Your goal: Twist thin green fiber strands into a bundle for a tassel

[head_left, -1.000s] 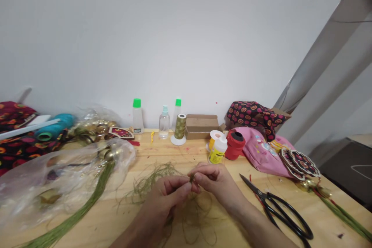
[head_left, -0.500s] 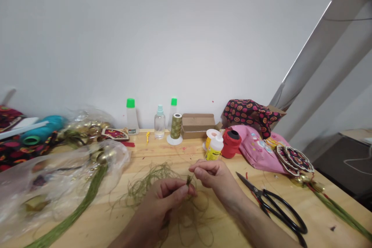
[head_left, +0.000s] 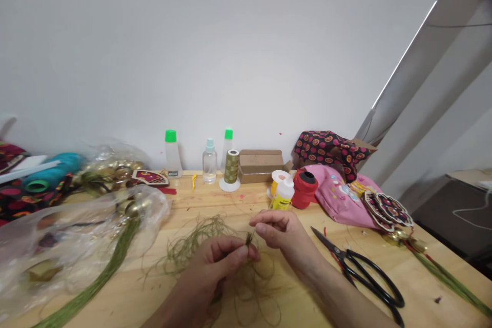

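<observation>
Between thumb and fingers, my left hand (head_left: 219,261) pinches a small bundle of dark green threads (head_left: 249,239), its short ends poking up past the fingertips. Just to the right, my right hand (head_left: 282,233) has its thumb and forefinger pressed together beside the bundle. A fine strand may run into that pinch, but it is too thin to make out. Loose green thread (head_left: 203,233) lies tangled on the table behind and beneath my hands. Black-handled scissors (head_left: 357,266) rest to the right of my right forearm, blades pointing away from me.
A green thread spool (head_left: 231,168), a white-and-yellow glue bottle (head_left: 283,193), a red spool (head_left: 305,188) and a cardboard box (head_left: 261,166) stand at the back. On the left lie a plastic bag (head_left: 154,205) and a green tassel (head_left: 103,277). A pink cloth (head_left: 342,197) is at right.
The whole view has shifted very slightly. Both hands keep nearly the same pose around the thread bundle, and nothing has been let go or picked up.
</observation>
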A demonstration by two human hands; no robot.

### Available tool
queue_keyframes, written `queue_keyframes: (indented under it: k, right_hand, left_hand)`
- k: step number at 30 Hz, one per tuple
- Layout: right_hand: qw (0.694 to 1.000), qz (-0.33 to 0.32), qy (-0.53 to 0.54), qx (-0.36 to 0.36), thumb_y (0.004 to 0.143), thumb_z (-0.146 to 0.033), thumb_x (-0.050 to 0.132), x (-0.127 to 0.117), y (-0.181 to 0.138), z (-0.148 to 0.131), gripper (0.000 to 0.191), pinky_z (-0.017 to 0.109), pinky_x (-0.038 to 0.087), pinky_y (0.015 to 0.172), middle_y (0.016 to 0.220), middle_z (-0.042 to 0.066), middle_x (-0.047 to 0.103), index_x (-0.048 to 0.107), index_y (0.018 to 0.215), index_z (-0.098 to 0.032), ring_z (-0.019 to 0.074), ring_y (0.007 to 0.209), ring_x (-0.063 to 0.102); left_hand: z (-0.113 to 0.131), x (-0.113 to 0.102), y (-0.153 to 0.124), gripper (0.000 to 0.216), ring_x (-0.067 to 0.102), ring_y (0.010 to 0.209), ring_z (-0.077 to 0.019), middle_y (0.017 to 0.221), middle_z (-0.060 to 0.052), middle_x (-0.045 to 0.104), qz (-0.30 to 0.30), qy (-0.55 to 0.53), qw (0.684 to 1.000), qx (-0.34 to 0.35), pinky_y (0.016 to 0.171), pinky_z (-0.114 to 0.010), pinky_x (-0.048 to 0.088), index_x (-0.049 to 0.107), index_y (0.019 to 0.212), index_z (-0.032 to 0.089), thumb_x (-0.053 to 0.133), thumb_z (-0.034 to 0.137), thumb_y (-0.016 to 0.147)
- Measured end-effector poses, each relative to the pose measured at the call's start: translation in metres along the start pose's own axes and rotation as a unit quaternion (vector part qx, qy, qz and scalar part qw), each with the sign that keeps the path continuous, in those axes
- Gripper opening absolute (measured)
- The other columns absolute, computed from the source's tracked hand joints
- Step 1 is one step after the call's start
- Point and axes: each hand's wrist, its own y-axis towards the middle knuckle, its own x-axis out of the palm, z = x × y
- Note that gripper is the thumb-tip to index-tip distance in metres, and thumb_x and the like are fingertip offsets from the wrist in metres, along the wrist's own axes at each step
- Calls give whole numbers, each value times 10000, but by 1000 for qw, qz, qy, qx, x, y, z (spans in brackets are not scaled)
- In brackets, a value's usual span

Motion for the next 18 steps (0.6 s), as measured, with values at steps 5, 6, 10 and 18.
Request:
queue_keyframes:
  k: [5,6,10,18]
  right_hand:
    - [1000,14,8,11,617,-274,682,2,0,2,127,193,168,413,478,-64,425,647,643,-155,33,421,242]
    - [1000,17,8,15,621,-280,680,2,0,2,135,193,158,411,477,-64,425,644,645,-153,32,420,241]
    - [1000,13,16,18,632,-301,672,0,-1,4,159,196,134,407,515,-51,471,641,664,-147,29,415,247]
    - [999,8,25,18,642,-319,662,-3,-1,3,254,193,148,418,643,-26,504,647,854,-179,31,450,257]
  left_hand:
    - [-1,0,0,290,172,343,-40,363,82,276,-11,-11,1000,3,356,-222,72,673,631,127,636,413,594]
    - [-2,0,1,291,170,344,-41,359,83,271,-9,-15,1000,2,356,-222,71,671,631,127,635,413,596]
    - [-3,-1,1,282,176,345,-45,351,81,274,-10,-20,1000,-8,355,-223,74,671,642,128,632,405,605]
    - [0,0,-2,245,168,368,-38,398,81,263,2,-43,999,-6,368,-218,78,670,636,141,634,382,612]
